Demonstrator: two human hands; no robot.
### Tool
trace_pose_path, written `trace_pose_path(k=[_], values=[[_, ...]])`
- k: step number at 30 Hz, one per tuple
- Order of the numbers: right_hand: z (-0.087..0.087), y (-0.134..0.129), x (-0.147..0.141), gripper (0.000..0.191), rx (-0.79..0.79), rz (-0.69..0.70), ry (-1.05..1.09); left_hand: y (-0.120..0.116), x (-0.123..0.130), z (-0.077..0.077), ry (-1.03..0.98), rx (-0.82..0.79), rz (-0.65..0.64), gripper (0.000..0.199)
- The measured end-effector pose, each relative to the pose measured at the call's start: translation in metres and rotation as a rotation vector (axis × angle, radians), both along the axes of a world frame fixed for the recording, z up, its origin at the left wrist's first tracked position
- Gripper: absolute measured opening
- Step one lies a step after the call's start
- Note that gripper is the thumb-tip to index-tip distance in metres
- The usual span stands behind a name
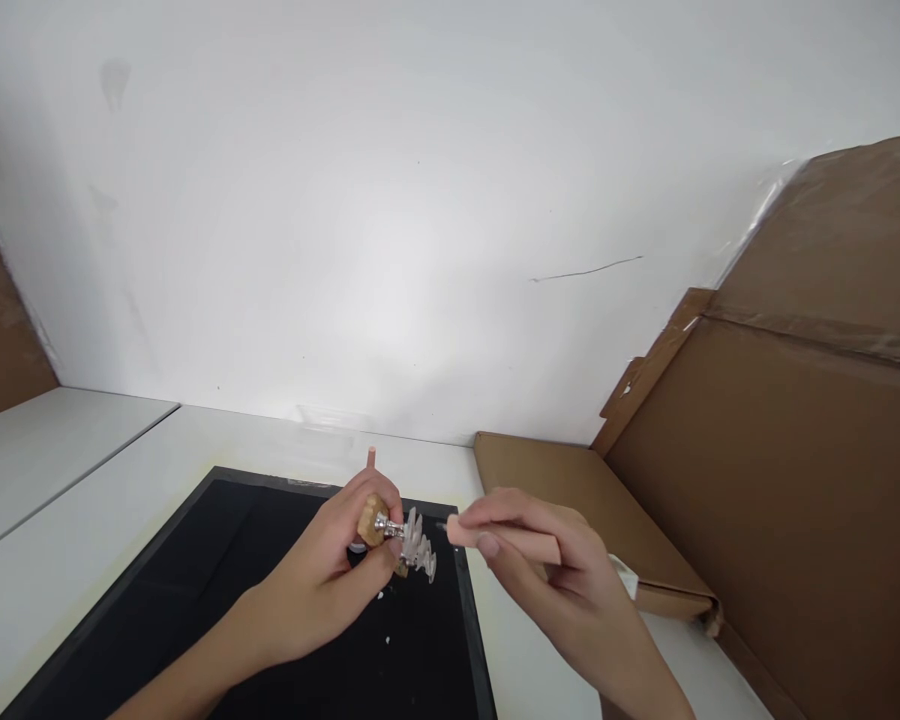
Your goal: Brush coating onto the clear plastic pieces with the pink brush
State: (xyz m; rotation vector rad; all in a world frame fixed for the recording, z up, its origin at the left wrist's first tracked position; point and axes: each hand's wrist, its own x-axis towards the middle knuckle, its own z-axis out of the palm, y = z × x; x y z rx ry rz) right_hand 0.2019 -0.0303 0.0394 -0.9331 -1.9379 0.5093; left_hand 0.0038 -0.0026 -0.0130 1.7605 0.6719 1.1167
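My left hand (322,570) is closed around a nail-tip stand with a yellowish, rough-edged base (372,520) and a shiny metal post. Several clear nail tips (420,550) fan out from it to the right, past my thumb. Behind my left fingers a thin pink stick (371,457) pokes up; its lower part is hidden. My right hand (551,560) pinches a pale pink, thick-handled brush (517,542) between thumb and fingers. Its thin dark tip points left at the nail tips, a small gap apart from them; the tip is too small to make out clearly.
Under my hands lies a black mat (195,570) with a grey border and a few white specks, on a white table (67,520). A flat cardboard box (555,470) lies behind my right hand. Cardboard panels (810,450) stand at the right, and a white wall (390,200) rises behind.
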Motion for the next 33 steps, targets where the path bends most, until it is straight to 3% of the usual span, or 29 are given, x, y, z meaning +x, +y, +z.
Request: trace_pose_path(k=[5,12,18,27,33], values=[[0.002,-0.004,-0.003,0.018,0.026,0.132,0.002,0.002,0.001,0.005,0.056,0.048,0.009,0.009],[-0.003,0.005,-0.002,0.017,-0.041,-0.026,-0.045,-0.001,0.001,0.006,0.083,0.112,0.014,0.012],[-0.002,0.010,0.003,0.017,-0.014,-0.089,-0.003,-0.003,-0.002,0.003,0.087,0.069,-0.008,0.016],[-0.003,0.004,-0.002,0.014,-0.018,0.183,0.065,0.000,-0.002,0.010,0.113,0.085,-0.017,0.013],[-0.003,0.009,0.002,0.016,-0.034,0.054,0.033,-0.002,-0.003,0.012,0.153,0.093,-0.019,0.015]])
